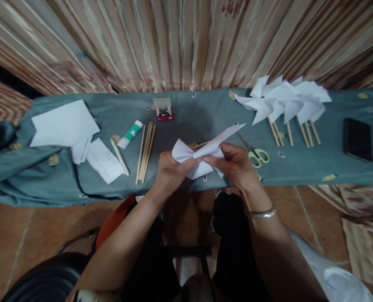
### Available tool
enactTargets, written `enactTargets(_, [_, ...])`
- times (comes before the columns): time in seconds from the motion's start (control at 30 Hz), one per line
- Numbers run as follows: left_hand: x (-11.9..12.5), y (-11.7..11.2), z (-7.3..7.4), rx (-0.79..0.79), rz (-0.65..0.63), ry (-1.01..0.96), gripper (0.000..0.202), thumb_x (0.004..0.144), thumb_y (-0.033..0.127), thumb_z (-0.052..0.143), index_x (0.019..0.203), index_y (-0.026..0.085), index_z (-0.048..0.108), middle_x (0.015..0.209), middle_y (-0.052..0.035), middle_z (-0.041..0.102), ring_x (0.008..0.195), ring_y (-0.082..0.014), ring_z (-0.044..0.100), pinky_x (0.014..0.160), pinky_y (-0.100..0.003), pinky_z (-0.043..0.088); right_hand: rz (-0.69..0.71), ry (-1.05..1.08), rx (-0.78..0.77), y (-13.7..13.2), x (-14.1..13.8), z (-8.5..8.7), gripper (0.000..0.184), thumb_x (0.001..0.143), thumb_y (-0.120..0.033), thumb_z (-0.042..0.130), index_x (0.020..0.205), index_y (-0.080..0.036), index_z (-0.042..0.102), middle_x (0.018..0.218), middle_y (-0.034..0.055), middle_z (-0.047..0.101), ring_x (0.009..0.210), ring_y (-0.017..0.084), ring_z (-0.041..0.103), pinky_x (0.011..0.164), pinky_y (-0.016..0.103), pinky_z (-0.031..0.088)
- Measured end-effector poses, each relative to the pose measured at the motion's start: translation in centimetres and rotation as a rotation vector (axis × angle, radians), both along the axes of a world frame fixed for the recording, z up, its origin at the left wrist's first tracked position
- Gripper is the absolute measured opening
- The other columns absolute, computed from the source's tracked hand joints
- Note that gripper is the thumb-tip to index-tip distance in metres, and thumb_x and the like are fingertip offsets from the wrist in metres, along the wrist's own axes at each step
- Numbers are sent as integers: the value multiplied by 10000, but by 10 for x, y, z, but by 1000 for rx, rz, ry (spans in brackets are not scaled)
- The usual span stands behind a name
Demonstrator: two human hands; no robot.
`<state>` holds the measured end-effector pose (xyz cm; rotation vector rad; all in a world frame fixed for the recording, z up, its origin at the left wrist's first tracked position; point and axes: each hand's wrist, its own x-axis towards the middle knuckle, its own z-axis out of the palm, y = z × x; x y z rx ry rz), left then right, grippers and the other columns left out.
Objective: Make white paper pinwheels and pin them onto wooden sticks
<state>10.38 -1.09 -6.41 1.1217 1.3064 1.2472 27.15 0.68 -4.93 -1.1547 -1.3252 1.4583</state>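
Note:
My left hand (171, 171) and my right hand (236, 164) both pinch a folded white paper piece (205, 152) over the near edge of a bench covered in grey-blue cloth (192, 115). One pointed flap of the paper sticks up to the right. The fingers of both hands are closed on the paper's middle. Green-handled scissors (256, 154) lie just right of my right hand. A bundle of wooden sticks (145, 152) lies left of my left hand.
Finished white paper pinwheels on sticks (282, 102) lie at the back right. A black phone (357, 139) lies far right. A red box of pins (163, 109), a glue stick (130, 134), a pen (120, 156) and white sheets (63, 124) lie to the left. Striped curtain behind.

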Motion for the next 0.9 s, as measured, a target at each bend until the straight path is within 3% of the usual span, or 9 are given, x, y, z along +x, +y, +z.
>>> enactTargets(0.37, [1,1,-6,-9,50,23,227,628,318,803,726,119,752,713,-47,741,636,-162,667,554,-234,516,-71,-18,-2,0,-2,-4,251,621,-385,833,744,-196,721,700,-4,682,622,137,561,566,283,470])
enactTargets(0.63, [-1,2,-8,-27,-12,-9,340,613,368,830,834,117,764,792,-56,758,719,-191,691,622,-259,550,-82,19,29,1,-1,-5,242,633,-380,834,751,-198,727,747,6,707,654,143,587,597,287,486])
enactTargets(0.9, [-2,2,0,-81,-27,-28,268,593,333,820,710,105,741,663,-37,714,582,-157,636,515,-232,494,-38,-50,35,0,-1,-6,284,632,-440,826,757,-202,733,699,-1,685,625,149,569,572,283,472])
